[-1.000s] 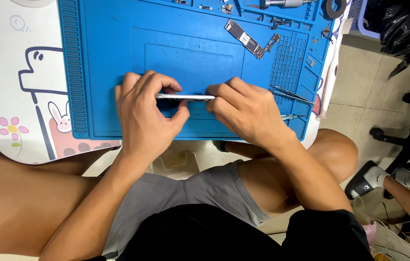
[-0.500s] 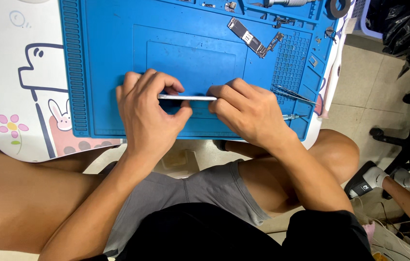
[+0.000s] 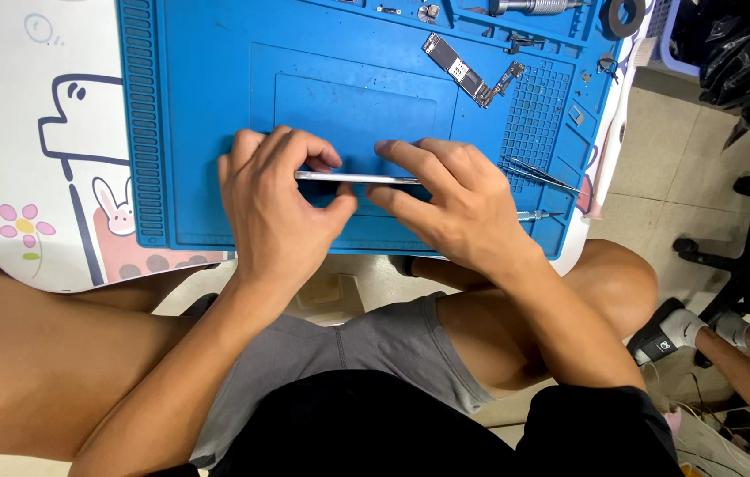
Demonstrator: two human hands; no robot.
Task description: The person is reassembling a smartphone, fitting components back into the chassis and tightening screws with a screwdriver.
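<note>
Both hands meet over the near middle of a blue repair mat, and between them stands a thin, flat phone body, turned up on its long edge so that only a narrow silver strip shows from above. The left hand curls around its left end, fingers arched over the far face and thumb pressed in from the near side; the right hand closes on the right end in much the same way, fingers reaching over the top edge. Both are closed in a pinch on it, neither flat nor fully fisted. The piece looks light and stiff, a slim metal-edged slab that probably carries glass on one face, so it seems fragile against twisting and slippery along its smooth rim. The safest hold appears to be the one seen here, on the short ends and the edges, with pressure kept off the broad faces. To the right lie tweezers on the mat, well apart from the fingers, and a bare circuit board rests at the far right beside small loose parts. The mat sits on a white table printed with cartoon figures.
</note>
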